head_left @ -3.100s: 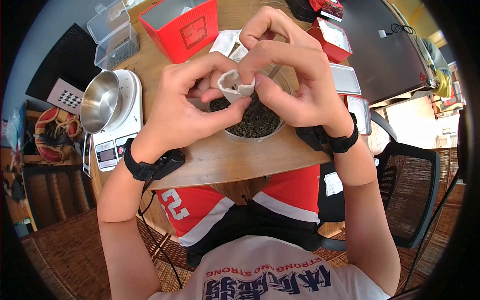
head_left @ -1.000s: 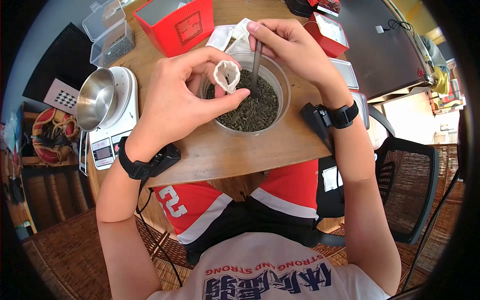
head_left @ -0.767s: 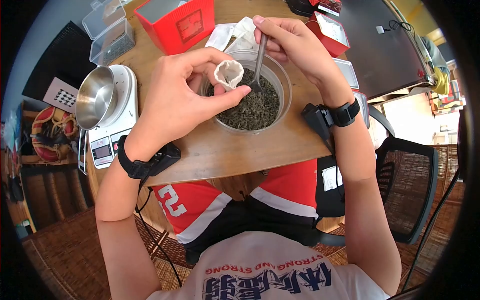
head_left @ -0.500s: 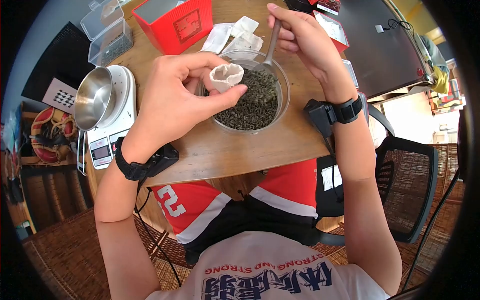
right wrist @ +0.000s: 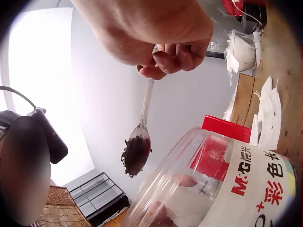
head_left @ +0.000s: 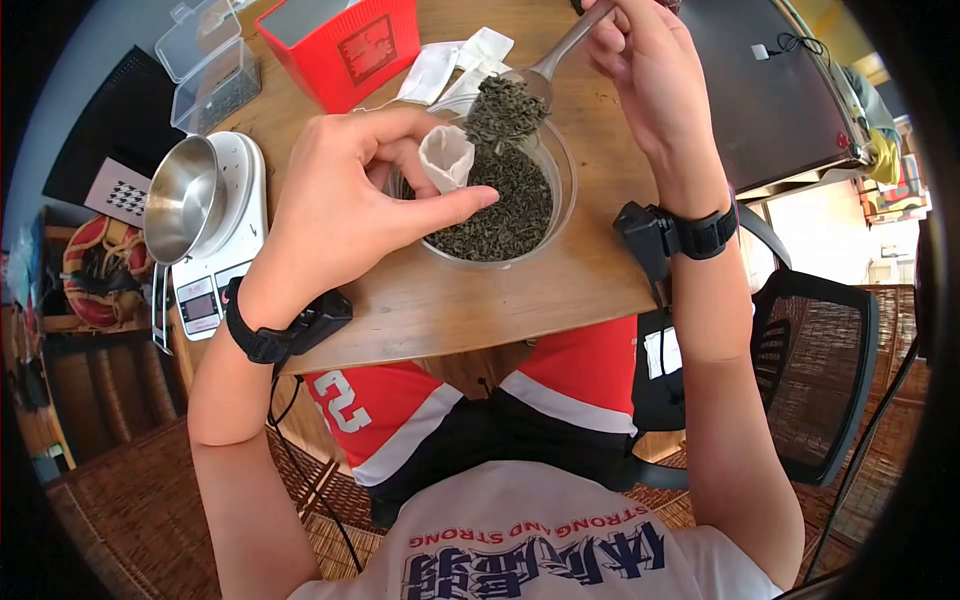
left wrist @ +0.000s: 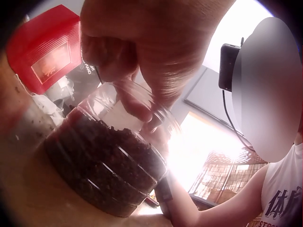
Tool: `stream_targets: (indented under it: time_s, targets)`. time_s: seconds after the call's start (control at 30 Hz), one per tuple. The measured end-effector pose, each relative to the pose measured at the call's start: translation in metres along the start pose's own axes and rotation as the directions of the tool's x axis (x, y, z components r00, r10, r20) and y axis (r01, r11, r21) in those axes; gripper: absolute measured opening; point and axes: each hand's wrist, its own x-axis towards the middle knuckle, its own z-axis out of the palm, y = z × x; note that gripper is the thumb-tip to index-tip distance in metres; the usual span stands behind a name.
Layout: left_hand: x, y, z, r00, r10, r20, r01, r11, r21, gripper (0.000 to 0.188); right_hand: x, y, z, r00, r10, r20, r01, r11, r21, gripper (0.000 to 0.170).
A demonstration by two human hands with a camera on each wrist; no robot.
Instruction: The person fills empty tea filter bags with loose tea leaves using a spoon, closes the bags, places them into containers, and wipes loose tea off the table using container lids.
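Two hands [head_left: 335,200] [head_left: 662,90], one spoon [head_left: 547,66], one steel bowl [head_left: 187,200], one scale [head_left: 238,215]

Rm R of tub [head_left: 565,187], spoon [head_left: 546,70] above, L fingers [head_left: 395,124] blk L

High head view, close wrist views
Head looks down at the counter [head_left: 580,285]; side-on wrist views share the tub [left wrist: 106,172].

Metal, plastic and wood

At upper centre, the spoon [head_left: 573,43] was shiny metal; its leaves [head_left: 506,110] looked rough and matt. The pouch [head_left: 447,158] at centre seemed matt cloth or paper, the tub [head_left: 562,195] clear, glossy plastic. The counter [head_left: 480,318] was smooth wood; the bowl [head_left: 180,205] at left, polished metal.
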Motion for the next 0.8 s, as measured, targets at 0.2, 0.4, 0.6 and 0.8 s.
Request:
stream_targets:
  time_s: [0.2, 0.4, 0.6, 0.8]
  targets:
    - [0.0, 0.001, 0.001, 1.0, -0.009, -0.006, 0.009, 0.999, -0.032, 0.037, -0.005, -0.003, 0.002, 0.985, -0.172, -0.011, 0.171, 0.984, -0.059, 0.033]
    - [-0.001, 0.0, 0.001, 1.0, 0.01, -0.01, -0.01, 1.0, -0.005, 0.042, -0.013, -0.006, 0.008, 0.911, -0.41, -0.043, 0.401, 0.906, -0.138, 0.037]
    - [-0.002, -0.003, 0.004, 0.999, 0.026, -0.044, -0.028, 0.999, -0.043, 0.04, -0.013, -0.005, 0.004, 0.848, -0.529, -0.035, 0.522, 0.844, -0.125, 0.038]
    - [-0.001, -0.002, 0.003, 0.999, 0.034, -0.034, -0.035, 0.999, -0.034, 0.038, -0.013, -0.004, 0.005, 0.795, -0.605, -0.048, 0.595, 0.792, -0.139, 0.039]
